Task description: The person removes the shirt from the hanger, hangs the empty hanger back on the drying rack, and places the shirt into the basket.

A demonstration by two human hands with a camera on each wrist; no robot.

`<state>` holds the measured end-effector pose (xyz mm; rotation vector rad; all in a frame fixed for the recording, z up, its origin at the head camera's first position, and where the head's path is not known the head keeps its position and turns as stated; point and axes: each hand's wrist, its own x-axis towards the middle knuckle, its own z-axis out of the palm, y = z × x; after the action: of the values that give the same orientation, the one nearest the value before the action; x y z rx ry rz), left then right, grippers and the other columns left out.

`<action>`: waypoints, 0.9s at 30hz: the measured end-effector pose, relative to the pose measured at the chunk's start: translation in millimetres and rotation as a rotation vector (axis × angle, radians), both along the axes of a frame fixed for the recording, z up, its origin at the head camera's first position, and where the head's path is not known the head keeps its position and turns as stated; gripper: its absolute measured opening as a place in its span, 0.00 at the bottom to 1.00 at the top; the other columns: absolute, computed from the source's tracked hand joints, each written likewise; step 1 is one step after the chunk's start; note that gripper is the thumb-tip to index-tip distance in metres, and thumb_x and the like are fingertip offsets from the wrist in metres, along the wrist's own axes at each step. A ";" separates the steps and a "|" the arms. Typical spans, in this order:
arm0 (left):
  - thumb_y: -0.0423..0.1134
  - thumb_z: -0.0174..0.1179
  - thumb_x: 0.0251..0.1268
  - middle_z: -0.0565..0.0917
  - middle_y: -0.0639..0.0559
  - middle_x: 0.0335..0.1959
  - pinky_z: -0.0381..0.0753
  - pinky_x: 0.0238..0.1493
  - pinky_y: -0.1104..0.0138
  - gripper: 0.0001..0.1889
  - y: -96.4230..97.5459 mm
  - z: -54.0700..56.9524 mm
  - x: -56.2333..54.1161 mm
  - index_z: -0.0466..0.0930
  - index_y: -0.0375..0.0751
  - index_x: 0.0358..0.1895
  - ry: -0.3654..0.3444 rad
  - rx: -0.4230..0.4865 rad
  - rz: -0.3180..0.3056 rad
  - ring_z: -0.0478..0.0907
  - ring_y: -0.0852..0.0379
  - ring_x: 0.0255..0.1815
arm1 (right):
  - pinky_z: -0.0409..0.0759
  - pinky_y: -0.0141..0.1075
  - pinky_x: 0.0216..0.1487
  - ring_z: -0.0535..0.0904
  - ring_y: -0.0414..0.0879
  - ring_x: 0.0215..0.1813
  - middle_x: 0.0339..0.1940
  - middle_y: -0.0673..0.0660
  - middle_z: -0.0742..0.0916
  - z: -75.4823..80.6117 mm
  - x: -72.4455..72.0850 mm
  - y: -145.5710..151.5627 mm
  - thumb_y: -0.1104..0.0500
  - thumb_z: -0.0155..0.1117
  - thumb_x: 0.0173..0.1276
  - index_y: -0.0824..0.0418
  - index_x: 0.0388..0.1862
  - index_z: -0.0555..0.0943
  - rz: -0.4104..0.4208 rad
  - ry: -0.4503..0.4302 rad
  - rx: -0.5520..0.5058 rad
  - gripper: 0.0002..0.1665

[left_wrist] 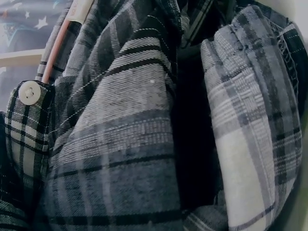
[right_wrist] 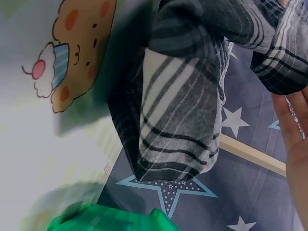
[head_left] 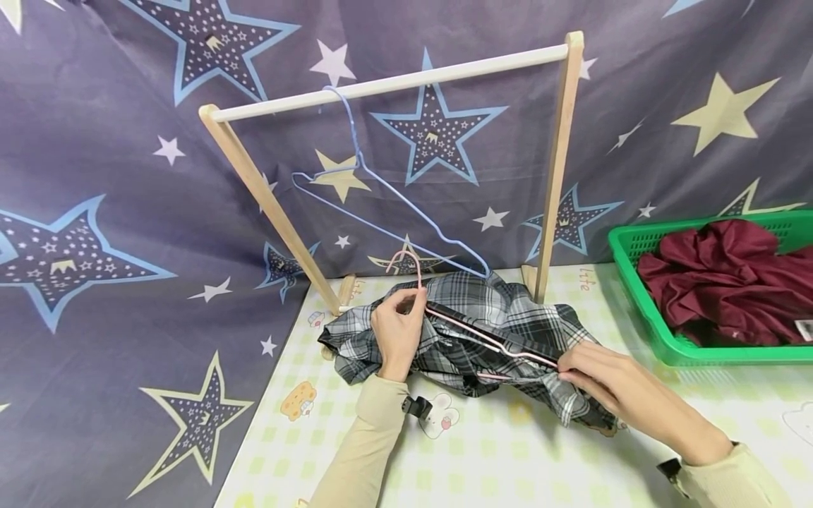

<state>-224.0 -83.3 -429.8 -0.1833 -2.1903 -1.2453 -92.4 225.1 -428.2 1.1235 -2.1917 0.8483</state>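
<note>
A black, grey and white plaid shirt [head_left: 470, 296] lies bunched over the table below the rack, with a pink hanger [head_left: 466, 326] partly inside it. My left hand [head_left: 398, 331] pinches the hanger near the base of its hook, which points up. At the right end my right hand [head_left: 600, 370] grips the shirt's edge close to the hanger's arm. Close up in the left wrist view are the plaid cloth [left_wrist: 120, 134] and a white button [left_wrist: 30, 93]. A shirt part [right_wrist: 178, 115] hangs down in the right wrist view, beside my right hand [right_wrist: 296, 130].
A wooden rack [head_left: 559, 169] with a white bar stands behind the shirt. From its bar hangs a blue hanger [head_left: 406, 204], its lower corner near the shirt. At the right, a green basket [head_left: 663, 339] holds maroon cloth [head_left: 730, 282]. A star-patterned curtain [head_left: 127, 233] covers the back.
</note>
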 end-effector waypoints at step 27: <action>0.49 0.65 0.66 0.90 0.55 0.29 0.84 0.39 0.63 0.09 4.7 -1.5 4.0 0.90 0.50 0.35 0.085 -0.065 -0.053 0.86 0.61 0.30 | 0.70 0.20 0.62 0.82 0.40 0.47 0.40 0.50 0.88 -15.9 11.0 15.6 0.50 0.53 0.77 0.57 0.43 0.87 -0.040 0.120 -0.078 0.18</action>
<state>-220.0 -78.6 -431.2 -0.3166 -2.1663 -1.1734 -81.3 240.7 -444.0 1.0613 -2.0583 0.8201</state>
